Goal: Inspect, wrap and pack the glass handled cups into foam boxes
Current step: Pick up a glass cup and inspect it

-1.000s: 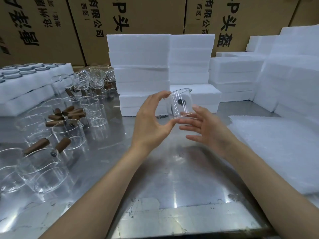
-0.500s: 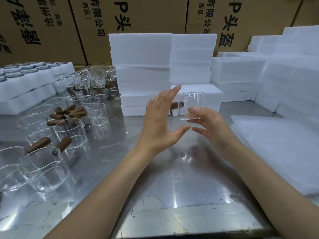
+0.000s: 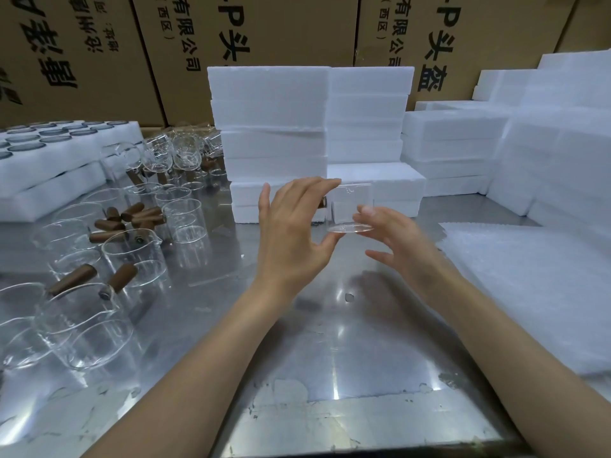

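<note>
Steel tabletop (image 3: 330, 342) with cardboard cartons (image 3: 264, 28) walled up behind the foam boxes (image 3: 267, 127), so it's a packing bench. I'd say we're early on with this cup, at the inspect step.

Glass cup (image 3: 350, 208) is held up off the table, right in front of the foam box stack, roughly upright with its thick base at the bottom. Left hand (image 3: 291, 233) has it pinched, fingers along the top rim and thumb under the base. Right hand (image 3: 393, 239) has curled fingertips touching the base edge on the other side, other fingers spread loose, so it reads as steadying or turning.

Cup looks clear, with no chips or cracks that I can make out, though it's a bit blurred. A brown stub of its wooden handle (image 3: 324, 203) pokes out behind the left fingers.

Still to do, as I read it: wrapping (white foam sheets (image 3: 529, 285) lie right of the stack) and boxing. Left of the stack there's a crowd of unwrapped cups (image 3: 132, 256) plus a few loose handles (image 3: 132, 216), so plenty remains. Beyond them, foam trays (image 3: 49, 150) have round things in their slots, can't tell what.
</note>
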